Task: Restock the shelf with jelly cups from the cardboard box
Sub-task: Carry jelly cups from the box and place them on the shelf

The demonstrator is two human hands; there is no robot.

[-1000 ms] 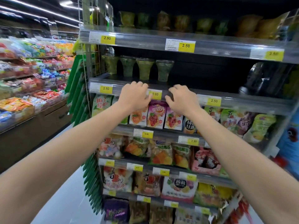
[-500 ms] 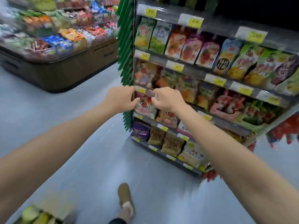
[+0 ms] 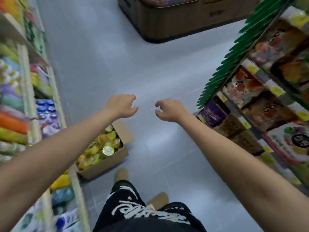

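Cardboard box [image 3: 104, 163] sits on the grey floor [image 3: 150, 64], low and left, flaps open, packed with yellow jelly cups [image 3: 100, 144], part hidden under the left forearm. Left hand [image 3: 122, 106] and right hand [image 3: 168, 109] hover side by side, apart, fingers loosely curled, gripping nothing. Snack shelf [image 3: 267, 82] stands at the right.

Both my bare forearms reach in from the lower corners of the frame toward its middle, stretched out in front of me. My left hand [image 3: 122, 106] and right hand [image 3: 168, 109] hang just left and right of centre, near each other but not touching, backs up, fingers loosely curled downward and holding nothing. Below them, at bottom centre, are my legs in dark shorts.
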